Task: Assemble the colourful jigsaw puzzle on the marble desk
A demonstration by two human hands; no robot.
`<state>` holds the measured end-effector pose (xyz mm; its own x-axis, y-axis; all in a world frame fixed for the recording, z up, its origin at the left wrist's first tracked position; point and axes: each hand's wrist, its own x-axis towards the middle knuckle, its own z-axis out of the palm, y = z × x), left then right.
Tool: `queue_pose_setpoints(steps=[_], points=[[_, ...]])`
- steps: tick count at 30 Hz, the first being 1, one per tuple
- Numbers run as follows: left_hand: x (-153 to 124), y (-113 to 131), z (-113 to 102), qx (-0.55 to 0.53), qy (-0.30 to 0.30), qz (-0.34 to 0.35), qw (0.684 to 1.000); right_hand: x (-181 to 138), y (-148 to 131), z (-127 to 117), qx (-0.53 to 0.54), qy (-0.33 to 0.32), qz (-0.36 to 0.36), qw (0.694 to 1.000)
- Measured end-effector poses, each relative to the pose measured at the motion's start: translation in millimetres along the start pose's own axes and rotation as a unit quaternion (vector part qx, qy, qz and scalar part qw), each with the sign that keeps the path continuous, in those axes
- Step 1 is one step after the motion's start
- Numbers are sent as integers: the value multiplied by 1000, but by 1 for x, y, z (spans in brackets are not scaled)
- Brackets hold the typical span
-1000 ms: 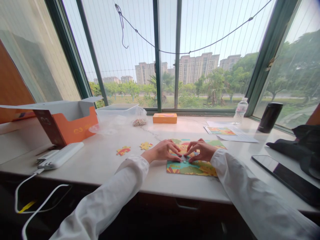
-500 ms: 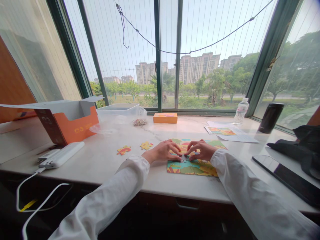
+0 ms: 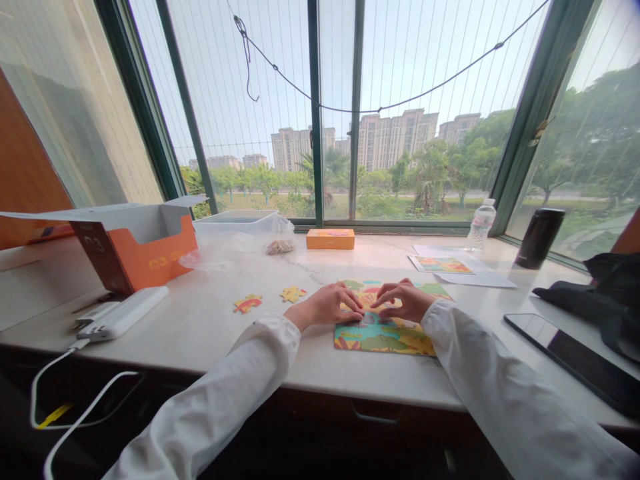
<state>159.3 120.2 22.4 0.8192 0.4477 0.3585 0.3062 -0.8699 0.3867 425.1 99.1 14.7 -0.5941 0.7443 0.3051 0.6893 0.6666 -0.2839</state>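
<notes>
A colourful jigsaw puzzle (image 3: 395,339) lies flat near the front of the table, with a small pale gap (image 3: 369,319) in its middle. Just left of that gap, my left hand (image 3: 331,307) is bent down, thumb and fingers closed at the puzzle. From the other side my right hand (image 3: 403,301) reaches in, its fingertips pinched close to the left ones. Between them is a puzzle piece (image 3: 369,306), mostly covered by the fingers. Two loose pieces lie apart on the left, a red and yellow puzzle piece (image 3: 248,304) and a yellow puzzle piece (image 3: 293,294).
On the left stand an orange box (image 3: 145,250), a white power bank (image 3: 125,312) with a cable, and a clear plastic bin (image 3: 235,220). Behind is a small orange box (image 3: 330,239). To the right are a picture card (image 3: 443,264), bottle (image 3: 481,227), black flask (image 3: 541,238) and phone (image 3: 570,357).
My fingertips have shifted slightly upward, away from the pale gap, which shows more plainly now. The view has tilted a little. The loose pieces stay in place.
</notes>
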Motion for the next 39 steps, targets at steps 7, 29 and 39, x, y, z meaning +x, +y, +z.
queue_pose_setpoints(steps=[7, 29, 39], points=[[1, 0, 2, 2, -3, -16, 1000, 5, 10, 8, 24, 68, 89, 993], [-1, 41, 13, 147, 21, -234, 961, -4, 4, 5, 70, 98, 85, 989], [-75, 113, 32, 186, 111, -230, 949, -135, 7, -12, -85, 167, 368, 911]])
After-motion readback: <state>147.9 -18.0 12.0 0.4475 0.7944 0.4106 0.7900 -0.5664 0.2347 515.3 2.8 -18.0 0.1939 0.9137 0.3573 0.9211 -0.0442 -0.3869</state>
